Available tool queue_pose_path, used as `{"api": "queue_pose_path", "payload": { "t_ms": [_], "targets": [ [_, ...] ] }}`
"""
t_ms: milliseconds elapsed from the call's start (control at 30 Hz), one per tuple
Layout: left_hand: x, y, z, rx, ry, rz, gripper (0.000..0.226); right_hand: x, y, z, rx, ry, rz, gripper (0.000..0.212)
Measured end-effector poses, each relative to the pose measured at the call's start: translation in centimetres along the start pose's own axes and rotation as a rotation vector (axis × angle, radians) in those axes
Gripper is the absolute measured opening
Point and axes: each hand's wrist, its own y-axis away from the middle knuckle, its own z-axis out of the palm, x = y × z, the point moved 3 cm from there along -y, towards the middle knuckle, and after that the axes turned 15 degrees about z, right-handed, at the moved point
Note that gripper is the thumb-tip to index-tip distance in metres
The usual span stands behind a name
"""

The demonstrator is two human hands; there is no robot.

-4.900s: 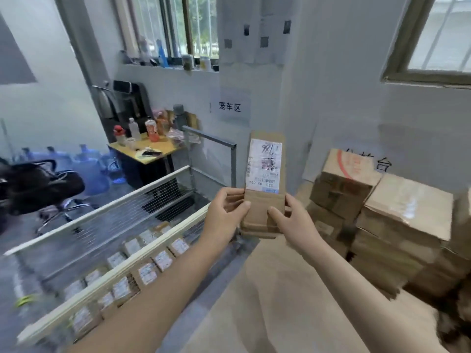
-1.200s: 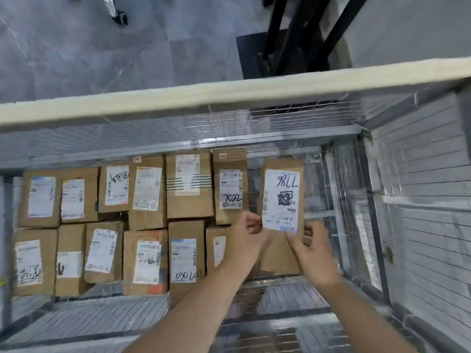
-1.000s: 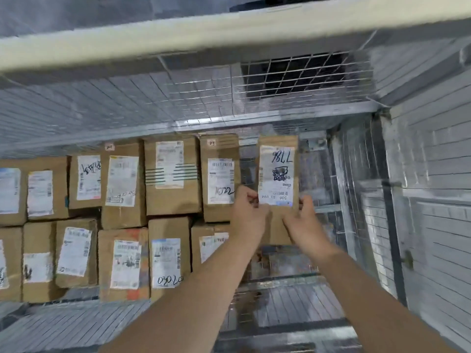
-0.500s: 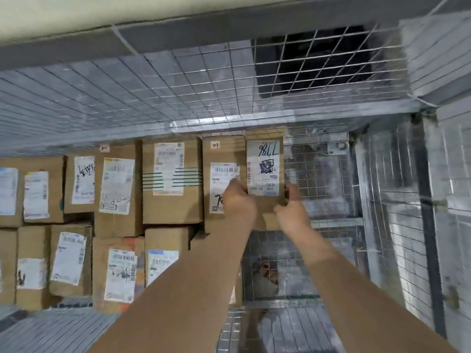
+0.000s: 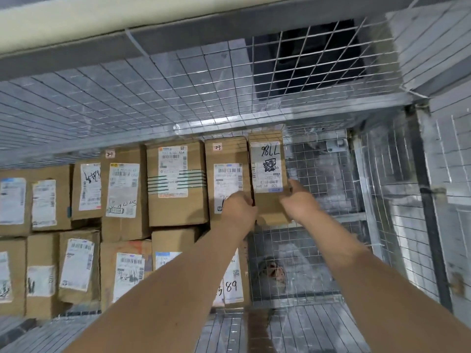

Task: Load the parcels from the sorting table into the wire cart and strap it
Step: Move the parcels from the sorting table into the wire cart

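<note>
I look straight down into the wire cart (image 5: 193, 98). A narrow brown parcel (image 5: 267, 174) with a white label marked in black pen lies at the right end of the far row, against the far mesh wall. My left hand (image 5: 239, 207) grips its near left edge and my right hand (image 5: 297, 200) grips its near right edge. It sits beside another labelled parcel (image 5: 226, 179). Two rows of several brown cardboard parcels (image 5: 175, 184) cover the cart floor to the left.
Bare wire mesh floor (image 5: 305, 250) shows to the right of the parcels, up to the right mesh wall (image 5: 397, 200). A pale padded top rail (image 5: 76, 19) crosses the far side. The near mesh wall (image 5: 293, 327) is below my arms.
Both hands have carried the narrow parcel from chest height down into the cart and pushed it farther away, to the far wall beside the back row.
</note>
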Motion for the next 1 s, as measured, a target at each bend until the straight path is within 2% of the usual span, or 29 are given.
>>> {"api": "queue_pose_path", "payload": {
  "t_ms": [167,267,333,500,600,733,800,867,1000],
  "targets": [
    [1.8,1.6,-2.2,-0.028,-0.103,0.104,0.024,0.5,3.7,0.5,0.055,-0.026,-0.066,0.053],
    [3.7,3.6,-4.5,-0.070,-0.185,0.195,0.023,0.7,7.4,0.2,0.062,-0.029,-0.109,0.062],
    [5.4,5.4,-6.9,-0.105,-0.260,0.280,0.025,0.5,10.3,-0.2,0.047,-0.046,-0.127,0.064],
    [10.6,10.9,-15.2,-0.152,-0.391,0.475,0.034,-2.4,20.7,-4.0,0.069,-0.210,-0.139,0.051],
    [14.4,14.2,-20.0,-0.122,-0.401,0.575,0.038,-4.5,27.9,-7.7,0.136,-0.320,-0.201,0.050],
    [18.5,19.9,-26.2,-0.079,-0.450,0.652,0.044,-4.9,38.1,-11.4,0.253,-0.285,-0.280,0.054],
    [20.7,23.4,-29.4,-0.086,-0.540,0.748,0.052,-4.1,43.4,-13.2,0.332,-0.255,-0.324,0.054],
    [22.7,27.2,-32.7,-0.065,-0.649,0.822,0.053,-3.0,48.3,-14.6,0.400,-0.228,-0.328,0.055],
    [26.0,34.3,-38.7,0.021,-0.720,0.888,0.053,-1.4,56.5,-16.8,0.493,-0.224,-0.371,0.058]
  ]
}}
